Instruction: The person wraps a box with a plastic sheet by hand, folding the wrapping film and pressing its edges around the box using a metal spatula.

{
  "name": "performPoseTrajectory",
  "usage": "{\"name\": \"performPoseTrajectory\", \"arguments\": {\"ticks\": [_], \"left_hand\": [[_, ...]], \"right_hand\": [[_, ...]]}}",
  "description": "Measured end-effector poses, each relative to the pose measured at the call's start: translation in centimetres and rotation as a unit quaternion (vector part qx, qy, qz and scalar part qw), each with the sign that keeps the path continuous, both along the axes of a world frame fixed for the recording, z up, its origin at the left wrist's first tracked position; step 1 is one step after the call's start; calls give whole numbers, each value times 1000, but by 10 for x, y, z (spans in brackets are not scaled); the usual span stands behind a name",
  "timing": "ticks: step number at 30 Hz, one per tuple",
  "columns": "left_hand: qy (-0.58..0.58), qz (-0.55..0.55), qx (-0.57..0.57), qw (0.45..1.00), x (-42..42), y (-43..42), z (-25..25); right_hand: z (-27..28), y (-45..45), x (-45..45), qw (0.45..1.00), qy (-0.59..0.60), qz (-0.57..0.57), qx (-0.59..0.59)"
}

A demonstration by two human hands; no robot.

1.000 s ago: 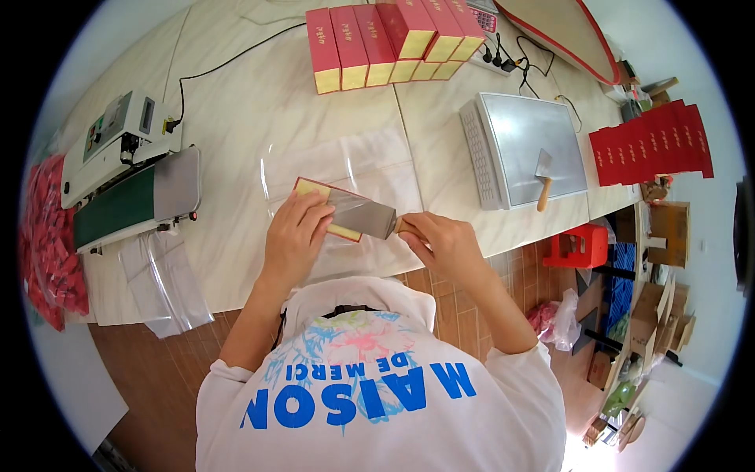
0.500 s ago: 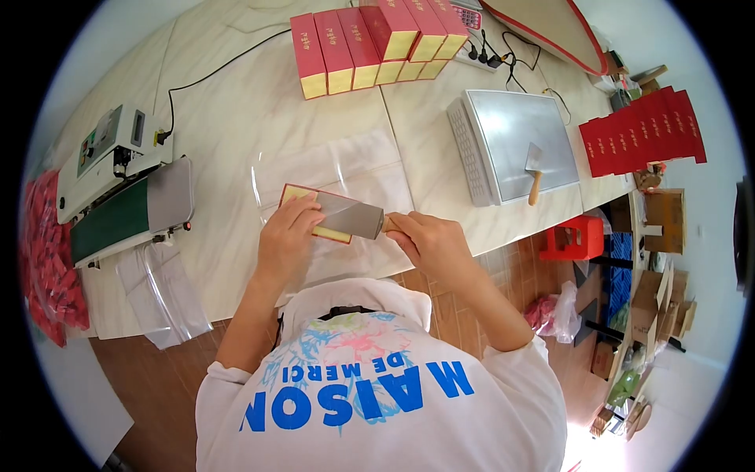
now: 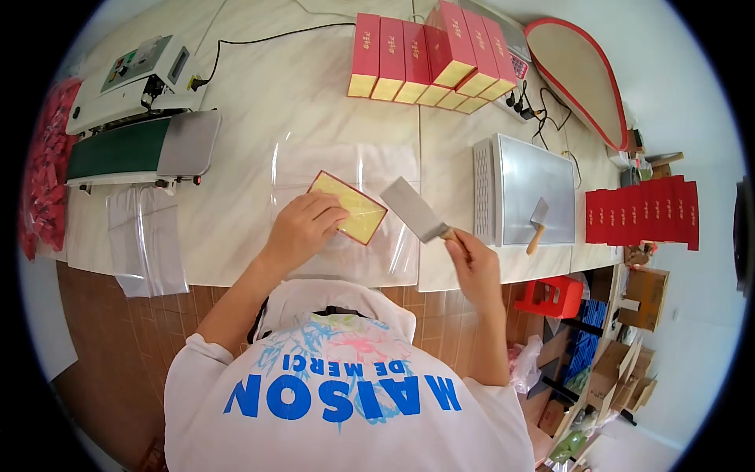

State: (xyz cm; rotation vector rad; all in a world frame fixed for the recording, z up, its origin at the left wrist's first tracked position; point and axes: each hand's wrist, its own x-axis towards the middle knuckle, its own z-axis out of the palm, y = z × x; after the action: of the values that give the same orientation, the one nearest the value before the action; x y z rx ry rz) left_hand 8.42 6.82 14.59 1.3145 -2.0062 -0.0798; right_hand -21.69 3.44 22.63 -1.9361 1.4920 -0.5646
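Observation:
My left hand (image 3: 307, 228) grips a yellow box with a red edge (image 3: 363, 211) by its left end; the box lies slanted over clear plastic sheets (image 3: 393, 256) on the table. In my right hand (image 3: 476, 267) is a scraper (image 3: 413, 208) with a broad metal blade and a wooden handle. The blade points up and left, with a gap between it and the box. My right fingers are closed around the handle. My left palm is hidden from view.
Red-and-yellow boxes (image 3: 448, 47) stand in a row at the back. A sealing machine (image 3: 134, 86) with a green belt is at left, beside a plastic bag stack (image 3: 145, 244). To the right are a metal-topped plate (image 3: 535, 181) bearing a trowel (image 3: 537, 224), and red boxes (image 3: 641, 212).
The scraper blade has come off the box and moved right with my right hand. The box now shows its yellow face uncovered. The camera view has shifted.

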Motion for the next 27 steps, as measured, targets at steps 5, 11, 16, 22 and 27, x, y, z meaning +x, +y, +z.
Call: {"name": "performPoseTrajectory", "arguments": {"ticks": [5,11,16,22,27], "left_hand": [[36,19,44,998,12,11,4],[164,39,114,979,30,24,3],[112,7,96,989,36,13,4],[80,-55,139,986,29,-5,12],[233,-119,222,939,26,-27,10]], "right_hand": [[-21,2,31,991,-4,64,-117],[-20,7,48,975,62,131,-166],[-16,11,59,971,59,164,-166],[-17,6,59,969,59,182,-159],[-17,-3,55,971,48,204,-118]]}}
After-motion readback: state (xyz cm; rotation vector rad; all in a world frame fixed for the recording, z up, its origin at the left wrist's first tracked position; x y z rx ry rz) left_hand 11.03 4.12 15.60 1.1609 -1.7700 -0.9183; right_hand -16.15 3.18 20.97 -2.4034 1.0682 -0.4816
